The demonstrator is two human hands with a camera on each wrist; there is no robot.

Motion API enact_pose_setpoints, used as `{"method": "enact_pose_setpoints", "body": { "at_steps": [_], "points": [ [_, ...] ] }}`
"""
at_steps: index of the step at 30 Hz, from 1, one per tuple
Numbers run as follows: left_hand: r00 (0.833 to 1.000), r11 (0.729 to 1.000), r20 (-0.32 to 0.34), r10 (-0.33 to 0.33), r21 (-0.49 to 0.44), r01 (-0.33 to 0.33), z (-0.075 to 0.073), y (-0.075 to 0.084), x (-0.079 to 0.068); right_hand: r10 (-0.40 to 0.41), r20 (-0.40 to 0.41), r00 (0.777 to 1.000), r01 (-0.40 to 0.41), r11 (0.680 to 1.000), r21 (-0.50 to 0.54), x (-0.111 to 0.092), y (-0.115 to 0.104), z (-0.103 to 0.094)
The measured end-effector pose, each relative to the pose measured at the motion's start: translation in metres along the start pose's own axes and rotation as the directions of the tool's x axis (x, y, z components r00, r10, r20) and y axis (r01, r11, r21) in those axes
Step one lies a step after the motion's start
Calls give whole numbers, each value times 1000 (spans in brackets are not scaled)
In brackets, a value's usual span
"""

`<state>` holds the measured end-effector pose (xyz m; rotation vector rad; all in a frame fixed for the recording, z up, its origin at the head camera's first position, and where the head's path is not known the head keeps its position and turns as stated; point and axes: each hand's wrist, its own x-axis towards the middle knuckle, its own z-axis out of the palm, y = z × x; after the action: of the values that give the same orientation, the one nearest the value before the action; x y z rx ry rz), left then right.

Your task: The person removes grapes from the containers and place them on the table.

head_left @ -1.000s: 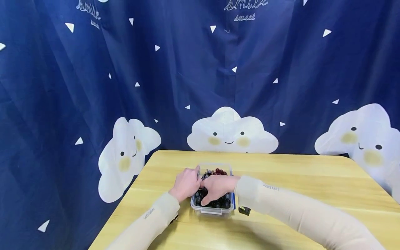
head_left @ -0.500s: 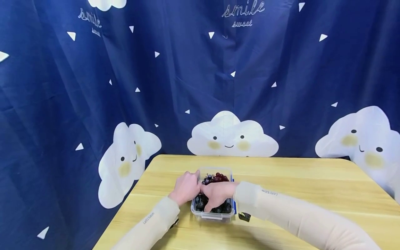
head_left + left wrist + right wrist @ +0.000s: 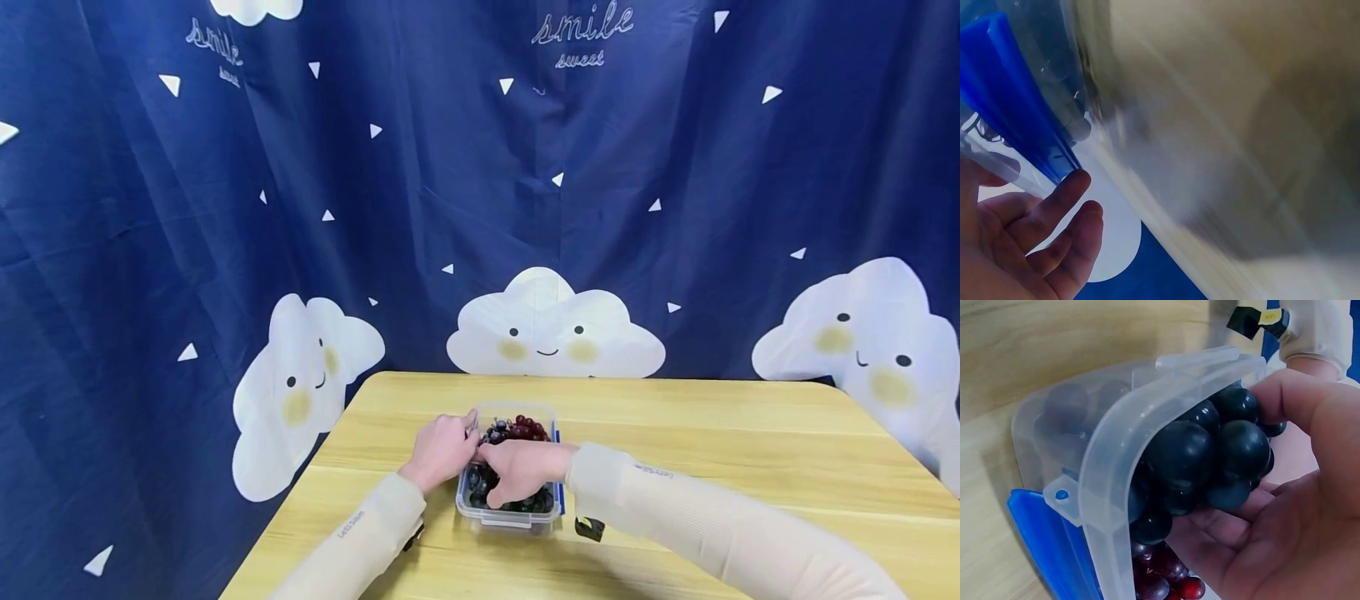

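Observation:
A clear plastic food container [image 3: 507,521] with blue side clips stands on the table, filled with grapes. My right hand [image 3: 521,468] reaches over it from the right. In the right wrist view its thumb lies on a cluster of black grapes [image 3: 1182,456] and its fingers curl beneath them, inside the rim. Small red grapes [image 3: 529,428] show beyond the hand, at the far end. My left hand [image 3: 438,450] holds the container's left rim. Seen from the left wrist, its fingertips are at the lower end of a blue clip [image 3: 1016,94].
The container rests on a light wooden table [image 3: 675,417]. Behind the table hangs a dark blue curtain [image 3: 405,208] printed with white clouds. A small black strap end [image 3: 589,528] hangs below the right sleeve [image 3: 660,492].
The head view has tipped up a little, so the whole scene sits lower. Both hands stay at the container, and the right hand has shifted only slightly over the grapes.

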<state>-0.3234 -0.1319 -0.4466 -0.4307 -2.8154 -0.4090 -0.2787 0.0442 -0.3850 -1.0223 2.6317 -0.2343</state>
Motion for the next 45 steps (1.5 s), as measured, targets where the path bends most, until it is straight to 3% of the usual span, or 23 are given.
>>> {"method": "enact_pose_setpoints", "body": {
  "at_steps": [12,19,25,36,45],
  "points": [
    [999,997,-28,32,68,-30,2,3,-1,-7,-35,999,9,999,41,-11,5,-13],
    [999,998,-17,39,55,-38,5,1,-1,-4,-40,999,8,995,97,-19,7,-17],
    [999,997,-30,38,65,-36,7,-1,2,-30,-96,995,40,994,98,-23,8,-23],
    [1000,998,-21,21,55,-19,8,-1,-2,-93,-183,979,133,966,220,-29,18,-27],
    [1000,995,-8,16,102,-15,4,5,1,-82,-237,968,139,962,236,-31,23,-28]
  ]
}}
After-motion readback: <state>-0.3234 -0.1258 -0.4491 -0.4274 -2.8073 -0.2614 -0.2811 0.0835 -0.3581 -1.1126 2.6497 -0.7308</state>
